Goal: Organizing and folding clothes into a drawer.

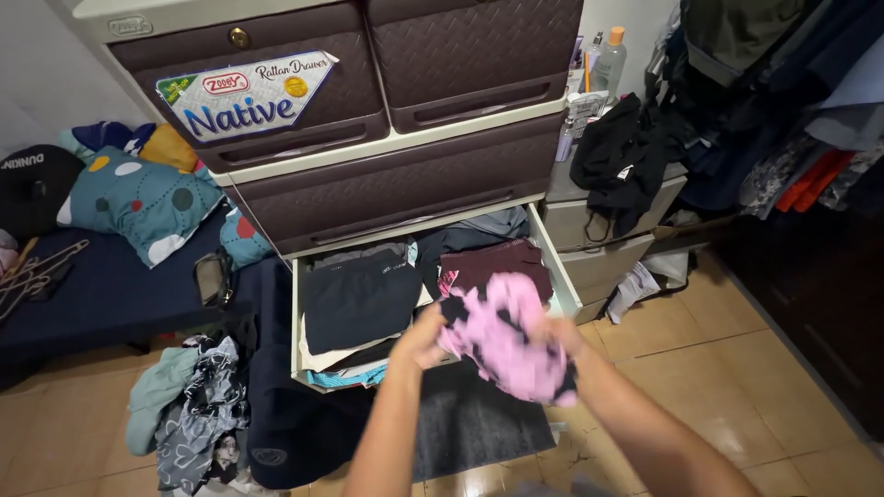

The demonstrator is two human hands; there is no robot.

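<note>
A pink and black patterned garment is bunched between both my hands, just in front of an open bottom drawer. My left hand grips its left side. My right hand holds the right side, mostly covered by the cloth. Folded dark clothes and a maroon piece lie packed in the drawer behind the garment.
The brown plastic drawer chest rises above the open drawer. A pile of clothes lies on the floor at left, next to a dark mattress with a dotted pillow. A dark mat lies below my hands. Hanging clothes fill the right.
</note>
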